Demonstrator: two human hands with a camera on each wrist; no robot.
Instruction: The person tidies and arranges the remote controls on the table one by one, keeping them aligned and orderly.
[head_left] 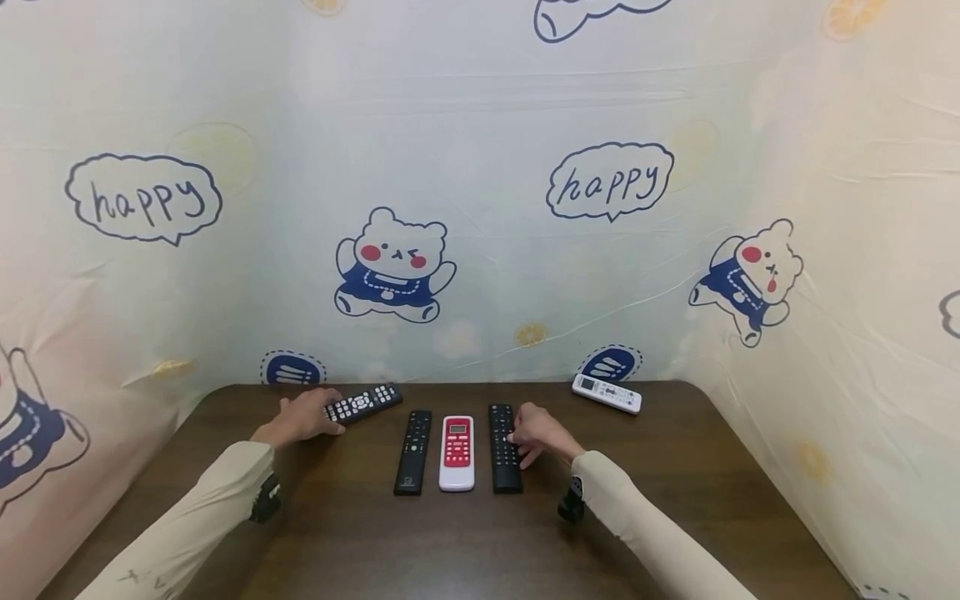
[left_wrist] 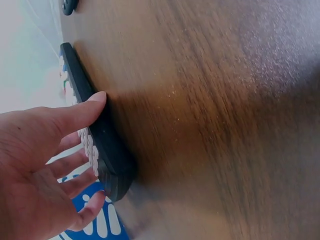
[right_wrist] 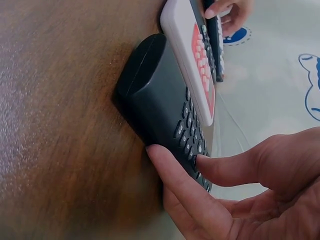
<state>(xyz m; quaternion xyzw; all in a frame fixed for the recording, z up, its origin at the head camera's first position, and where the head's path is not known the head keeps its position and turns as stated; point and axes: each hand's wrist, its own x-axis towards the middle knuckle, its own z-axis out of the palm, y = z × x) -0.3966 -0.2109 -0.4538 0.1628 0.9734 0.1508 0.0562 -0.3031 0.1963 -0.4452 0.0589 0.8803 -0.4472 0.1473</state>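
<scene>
At the back left of the table, my left hand (head_left: 303,417) holds the near end of a black remote control with white buttons (head_left: 367,403), which lies aslant. In the left wrist view the thumb (left_wrist: 95,102) presses its side edge, and the other fingers reach round the opposite side. My right hand (head_left: 542,433) is at the right edge of another black remote control (head_left: 506,477), lying lengthwise on the table. The right wrist view shows the thumb (right_wrist: 215,167) on its dark keys and the index finger (right_wrist: 167,162) against its side.
Between the hands lie a slim black remote (head_left: 408,467) and a white remote with a red face (head_left: 457,478), side by side. A small white remote (head_left: 606,394) rests at the back right. Patterned cloth (head_left: 495,275) rises behind the brown wooden table (head_left: 360,550).
</scene>
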